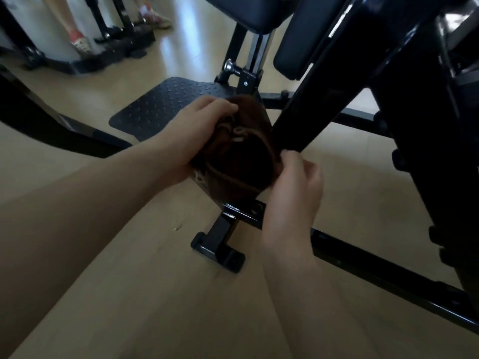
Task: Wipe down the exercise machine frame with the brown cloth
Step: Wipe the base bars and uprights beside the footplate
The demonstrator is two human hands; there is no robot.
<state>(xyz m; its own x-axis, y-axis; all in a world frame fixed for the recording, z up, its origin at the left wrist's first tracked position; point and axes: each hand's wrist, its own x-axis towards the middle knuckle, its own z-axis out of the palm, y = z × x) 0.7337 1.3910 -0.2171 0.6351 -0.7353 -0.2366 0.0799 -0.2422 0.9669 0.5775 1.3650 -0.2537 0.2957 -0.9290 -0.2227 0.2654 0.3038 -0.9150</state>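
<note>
The brown cloth is bunched up in the middle of the view, just left of a slanted black bar of the exercise machine frame. My left hand grips the cloth from the left, fingers curled over its top. My right hand pinches the cloth's right edge next to the bar's lower end. The cloth touches or nearly touches the bar; the contact is too dark to tell.
A black checker-plate footplate lies on the wooden floor behind the cloth. A frame foot and a low rail run below my hands. Padded seat parts hang above. Another person's feet stand by other equipment at the far left.
</note>
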